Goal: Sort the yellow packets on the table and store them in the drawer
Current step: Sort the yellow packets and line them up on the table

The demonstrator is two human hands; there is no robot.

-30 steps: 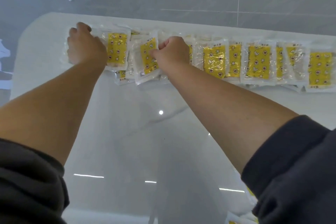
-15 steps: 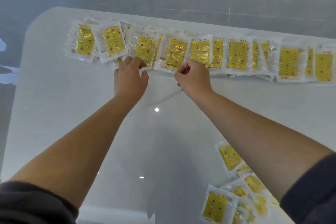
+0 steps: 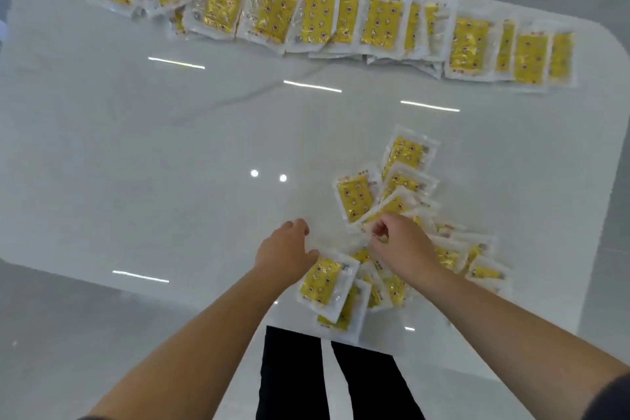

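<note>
Several yellow packets in clear wrappers lie in a long overlapping row [image 3: 341, 17] along the far side of the white table [image 3: 170, 164]. A loose pile of the same packets [image 3: 402, 181] sits near the front edge, right of centre. My right hand [image 3: 399, 242] is over this pile, its fingers curled and pinching the white edge of one yellow packet [image 3: 392, 206]. My left hand [image 3: 286, 249] hovers just left of the pile with loosely curled fingers, beside another packet [image 3: 322, 280], holding nothing. No drawer is in view.
The table has rounded corners, and its front edge [image 3: 204, 300] runs just below my hands. Grey floor surrounds it. My legs in black trousers [image 3: 293, 375] stand below the front edge. Bare glossy tabletop lies between the row and the pile.
Both hands have come back from the far row to the pile at the front edge. The view has tilted down, and my right hand now pinches a packet there.
</note>
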